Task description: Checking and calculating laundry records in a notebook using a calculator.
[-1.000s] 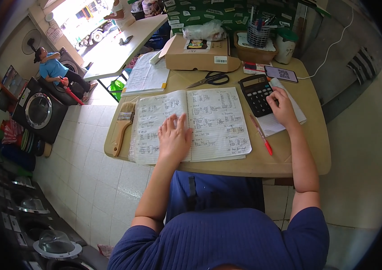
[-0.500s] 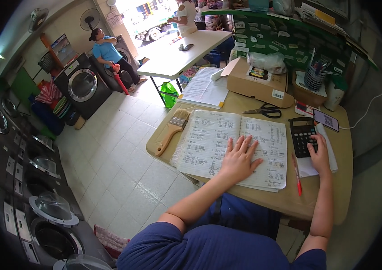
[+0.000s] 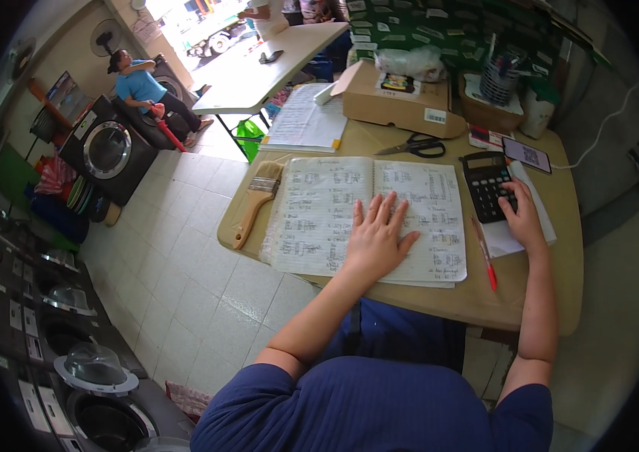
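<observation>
My left hand point(image 3: 378, 239) lies flat with fingers spread on an open notebook point(image 3: 308, 215) of handwritten lists, near its centre fold. Over the keys of a black calculator point(image 3: 485, 184) rests my right hand point(image 3: 524, 222), its fingers on the buttons and not wrapped round the body. White paper point(image 3: 547, 218) lies partly beneath the calculator. Between notebook and calculator is a red pen point(image 3: 488, 264). A wooden-handled paintbrush point(image 3: 255, 203) sits along the notebook's left side. Black scissors point(image 3: 419, 147) lie beyond the notebook, and a phone point(image 3: 527, 155) showing a square code is past the calculator.
A cardboard box point(image 3: 398, 104), written sheets point(image 3: 306, 120) and a pen holder point(image 3: 499, 79) stand or lie at the desk's far side. A white table point(image 3: 267, 75) is beyond. Washing machines point(image 3: 101, 377) line the left. A person in blue point(image 3: 142, 87) leans near a machine.
The view has shifted, so the desk appears slightly higher and further left. My left hand stays on the notebook; my right fingers have moved slightly on the calculator keys.
</observation>
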Available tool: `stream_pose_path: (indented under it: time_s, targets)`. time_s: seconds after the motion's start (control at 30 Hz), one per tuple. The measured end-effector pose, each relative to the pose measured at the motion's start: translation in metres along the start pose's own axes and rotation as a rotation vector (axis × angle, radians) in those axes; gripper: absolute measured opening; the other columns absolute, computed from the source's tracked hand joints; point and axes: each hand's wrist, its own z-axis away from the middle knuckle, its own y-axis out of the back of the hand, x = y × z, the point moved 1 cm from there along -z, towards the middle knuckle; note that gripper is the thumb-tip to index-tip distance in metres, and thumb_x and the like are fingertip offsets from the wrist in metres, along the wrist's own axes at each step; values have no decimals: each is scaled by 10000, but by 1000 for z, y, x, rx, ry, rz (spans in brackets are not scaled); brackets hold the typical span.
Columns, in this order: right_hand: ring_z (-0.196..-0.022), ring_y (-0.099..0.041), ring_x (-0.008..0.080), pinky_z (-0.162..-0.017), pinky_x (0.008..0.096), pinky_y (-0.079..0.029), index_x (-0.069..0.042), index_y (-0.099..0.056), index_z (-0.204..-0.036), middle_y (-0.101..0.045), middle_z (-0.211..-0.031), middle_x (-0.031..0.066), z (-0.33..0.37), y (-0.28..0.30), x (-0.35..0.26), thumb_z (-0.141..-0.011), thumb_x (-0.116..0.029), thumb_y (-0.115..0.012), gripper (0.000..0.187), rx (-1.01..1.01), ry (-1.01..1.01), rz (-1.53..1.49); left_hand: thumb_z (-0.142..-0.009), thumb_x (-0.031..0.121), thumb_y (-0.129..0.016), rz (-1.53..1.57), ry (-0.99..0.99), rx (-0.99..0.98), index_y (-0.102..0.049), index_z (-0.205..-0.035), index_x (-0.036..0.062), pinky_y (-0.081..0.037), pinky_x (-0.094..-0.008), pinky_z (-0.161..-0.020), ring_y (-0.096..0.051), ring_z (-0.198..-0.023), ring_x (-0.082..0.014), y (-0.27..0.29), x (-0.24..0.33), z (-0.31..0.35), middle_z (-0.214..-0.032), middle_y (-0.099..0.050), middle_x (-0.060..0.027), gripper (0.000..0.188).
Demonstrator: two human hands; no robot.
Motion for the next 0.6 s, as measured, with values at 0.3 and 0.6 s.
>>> stream_pose_path:
  time_s: [0.3,0.6]
  targets:
    - [-1319,-514,400,-1097,413,-409,-7,-596,-1227,-545,-1391,233,-1,1,-4,-961,-193,-674,334,25,-16,-29,-1004,531,-510,-32,17,-12,-488,-1494,118,-176,-576,-1236,-341,-1488,-355,7,1,0,-1582,-420,-144,641]
    - [-1345,-499,381,-1117,408,-399,18,-605,-1261,-525,-1426,219,1,3,0,-971,-210,-670,375,17,0,-1,-1006,550,-499,-36,19,-22,-472,-1506,133,-170,-578,-1238,-333,-1493,-352,5,2,0,-1586,-412,-142,651]
